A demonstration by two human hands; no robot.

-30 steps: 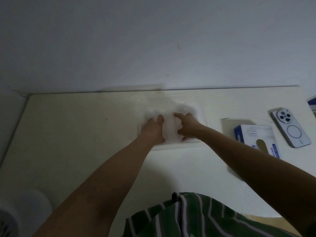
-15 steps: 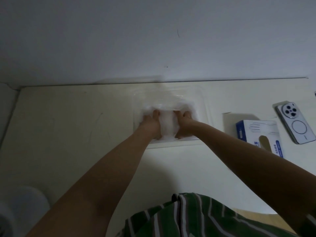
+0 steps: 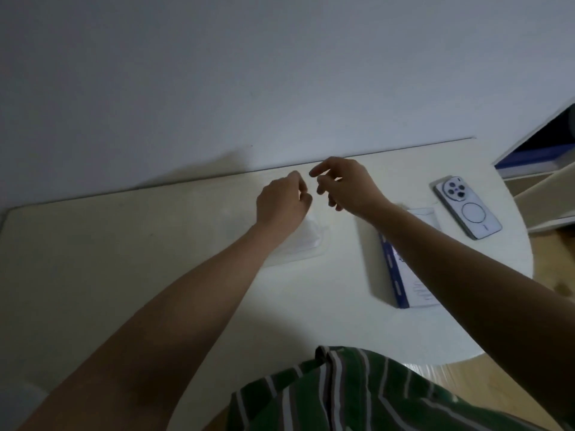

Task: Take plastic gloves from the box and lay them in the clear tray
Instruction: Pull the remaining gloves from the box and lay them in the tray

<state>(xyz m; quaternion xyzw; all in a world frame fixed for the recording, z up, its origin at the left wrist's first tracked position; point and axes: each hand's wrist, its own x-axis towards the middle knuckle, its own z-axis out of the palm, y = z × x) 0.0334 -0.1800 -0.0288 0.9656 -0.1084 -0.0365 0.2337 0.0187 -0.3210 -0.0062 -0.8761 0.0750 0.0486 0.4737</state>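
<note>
Grip loose: left hand (image 3: 281, 203), right hand (image 3: 346, 188) (both half-curled) by clear tray (image 3: 295, 257).

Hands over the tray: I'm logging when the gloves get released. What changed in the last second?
The left hand and right hand lifted off the gloves they were pressing into the clear tray and now hover above it; nothing visible in the fingers. Gloves stay in the tray; box and phone keep their places.

- one wide view, worn on the person's head, looking forward and down across the table (image 3: 155, 244) to the wall (image 3: 186, 73) behind.
- it sits close: the left hand (image 3: 281, 202) and right hand (image 3: 345, 186) fall mid-frame on outstretched arms, the striped shirt (image 3: 357, 393) at the bottom edge.
</note>
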